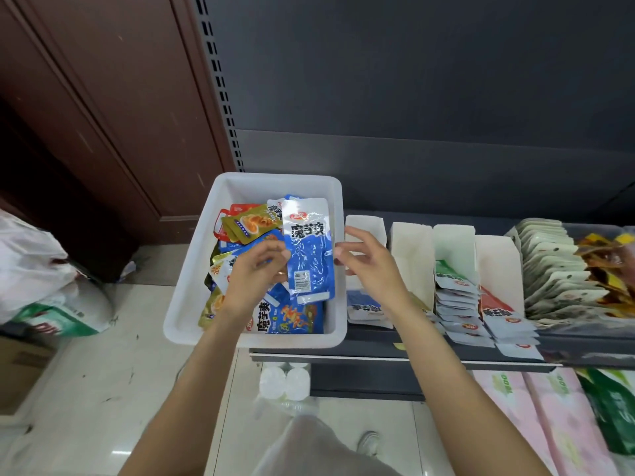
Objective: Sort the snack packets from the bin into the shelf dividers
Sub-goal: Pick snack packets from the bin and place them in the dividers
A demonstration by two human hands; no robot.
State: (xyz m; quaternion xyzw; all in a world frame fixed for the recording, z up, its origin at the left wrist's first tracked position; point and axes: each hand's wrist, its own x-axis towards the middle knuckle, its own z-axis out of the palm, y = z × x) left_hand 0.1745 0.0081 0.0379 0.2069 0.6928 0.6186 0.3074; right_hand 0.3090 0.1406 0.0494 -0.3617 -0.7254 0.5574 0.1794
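Observation:
A white plastic bin [192, 286] stands on the left end of the shelf, holding several blue, gold and red snack packets. My left hand [256, 273] pinches the left edge of a blue and white packet [311, 249] held upright over the bin. Just right of that packet my right hand [369, 259] has its fingertips at the packet's right edge, and whether they pinch it is unclear. White card dividers [412, 249] stand in a row to the right, some with stacked packets [457, 297] in front.
The dark shelf edge [378, 355] runs under the bin and dividers. Cream packets [553, 269] and yellow ones fill the far right. Pink tissue packs [549, 413] lie below. White bags and a cardboard box sit on the tiled floor at left.

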